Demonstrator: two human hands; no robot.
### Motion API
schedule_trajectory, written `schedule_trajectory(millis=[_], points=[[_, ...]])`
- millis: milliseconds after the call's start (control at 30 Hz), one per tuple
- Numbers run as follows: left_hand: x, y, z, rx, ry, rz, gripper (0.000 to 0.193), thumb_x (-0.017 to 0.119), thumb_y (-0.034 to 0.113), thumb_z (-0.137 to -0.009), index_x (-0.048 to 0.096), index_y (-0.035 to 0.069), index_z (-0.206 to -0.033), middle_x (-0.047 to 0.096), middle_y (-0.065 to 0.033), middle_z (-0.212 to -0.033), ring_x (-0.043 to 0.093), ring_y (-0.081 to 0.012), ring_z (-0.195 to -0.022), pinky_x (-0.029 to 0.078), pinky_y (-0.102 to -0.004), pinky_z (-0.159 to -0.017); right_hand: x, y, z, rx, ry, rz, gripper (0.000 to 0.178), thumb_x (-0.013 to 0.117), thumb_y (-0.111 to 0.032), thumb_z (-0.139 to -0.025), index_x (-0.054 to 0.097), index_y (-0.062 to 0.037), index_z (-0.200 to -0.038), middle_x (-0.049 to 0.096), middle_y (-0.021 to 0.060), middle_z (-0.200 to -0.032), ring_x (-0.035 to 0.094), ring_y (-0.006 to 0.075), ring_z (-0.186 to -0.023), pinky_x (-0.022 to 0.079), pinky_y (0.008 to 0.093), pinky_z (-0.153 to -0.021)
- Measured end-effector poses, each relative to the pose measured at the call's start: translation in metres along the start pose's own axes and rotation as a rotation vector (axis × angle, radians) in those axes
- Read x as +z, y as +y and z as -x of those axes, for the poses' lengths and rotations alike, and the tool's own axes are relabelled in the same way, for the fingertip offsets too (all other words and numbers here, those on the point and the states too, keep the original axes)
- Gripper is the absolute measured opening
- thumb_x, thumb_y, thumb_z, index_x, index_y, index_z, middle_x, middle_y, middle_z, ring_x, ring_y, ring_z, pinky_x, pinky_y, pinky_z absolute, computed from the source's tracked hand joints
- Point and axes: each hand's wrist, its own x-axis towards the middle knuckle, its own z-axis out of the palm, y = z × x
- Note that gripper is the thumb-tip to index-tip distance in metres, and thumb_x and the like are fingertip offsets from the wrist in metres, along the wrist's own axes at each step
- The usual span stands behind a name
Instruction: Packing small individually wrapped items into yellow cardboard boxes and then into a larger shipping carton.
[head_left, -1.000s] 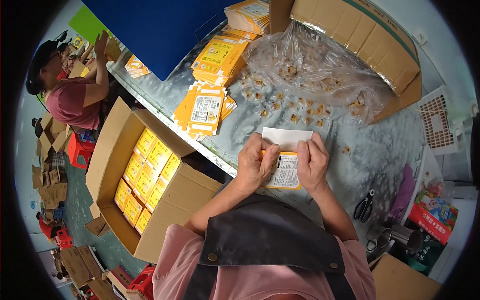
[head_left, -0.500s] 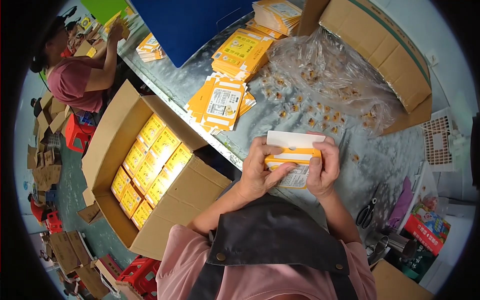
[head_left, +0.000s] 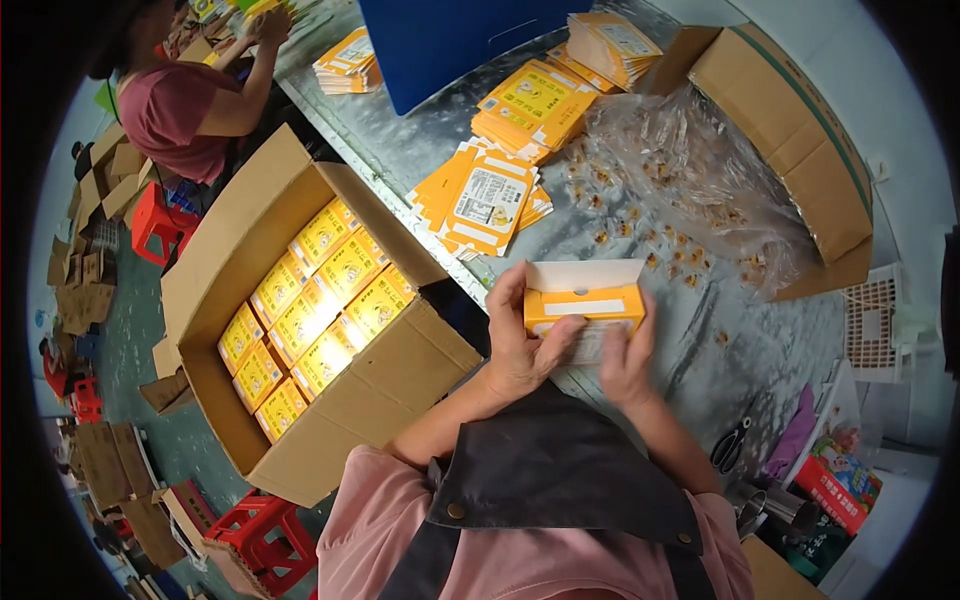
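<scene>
In front of my apron I hold a small orange and white carton between both hands. Its white lid flap stands up at the far side, above an orange tuck panel with a small notch. My left hand wraps the left end, thumb across the near face. At the right end, my right hand is closed round the edge, fingers partly behind the carton. Beyond it on the table lie flat orange cartons in a fanned pile, and small clear-wrapped pieces spilling from a plastic bag.
To my left, a large cardboard box holds rows of yellow cartons. Taller carton stacks and a blue panel stand farther back. Scissors lie at my right. A co-worker works at far left, near a red stool.
The head view has shifted, so the table and boxes appear moved. The carton's white flap now tilts away over a visible opening. My right hand has slid down from the flap's corner to the side.
</scene>
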Motion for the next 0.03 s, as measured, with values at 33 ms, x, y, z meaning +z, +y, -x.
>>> schedule_trajectory(millis=[33], points=[[-0.0035,0.0002,0.0001,0.001,0.011,-0.004,0.080,0.076,0.008,-0.084,0.023,-0.001,-0.142,0.051,-0.0191,-0.120,0.058,-0.0234,-0.104,0.047,-0.0342,-0.092,0.0006,-0.0006,0.0053,0.142,-0.114,0.062,0.068,0.057,-0.029,-0.098,0.021,0.0059,-0.144,0.046,0.0226,-0.134,0.050,0.0249,-0.120,0.039,0.0392,-0.103]])
